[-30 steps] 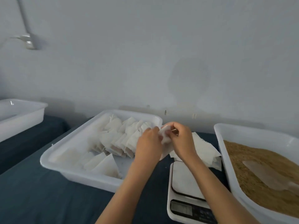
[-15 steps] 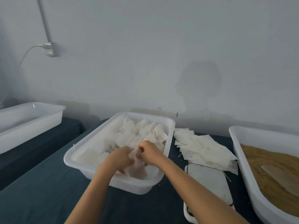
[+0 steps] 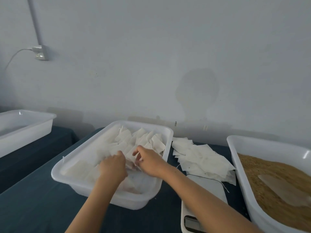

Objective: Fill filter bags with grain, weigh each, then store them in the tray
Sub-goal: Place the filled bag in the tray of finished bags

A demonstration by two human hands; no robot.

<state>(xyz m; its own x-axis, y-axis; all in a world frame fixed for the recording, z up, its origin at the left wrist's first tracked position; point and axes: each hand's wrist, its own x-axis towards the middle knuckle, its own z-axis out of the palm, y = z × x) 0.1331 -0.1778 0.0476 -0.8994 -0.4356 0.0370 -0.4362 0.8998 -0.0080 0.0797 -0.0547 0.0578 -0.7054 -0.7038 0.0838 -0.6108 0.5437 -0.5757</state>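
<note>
A: White rectangular plastic tray (image 3: pixel 168 132) is holding rows of filled white paper filter bags (image 3: pixel 143 140). Progress?

B: Both hands are working inside it; left hand (image 3: pixel 112 167) curled, grip unclear; right hand (image 3: pixel 148 163) pinching one bag.

A: Remaining?

B: Flat empty white bags (image 3: pixel 200 160) piling right of tray, beside white scale (image 3: pixel 207 185); brown grain tub (image 3: pixel 277 174) farther right, looking plentiful.

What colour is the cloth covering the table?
Dark teal blue table cloth, plain, seen in the head view.
</note>
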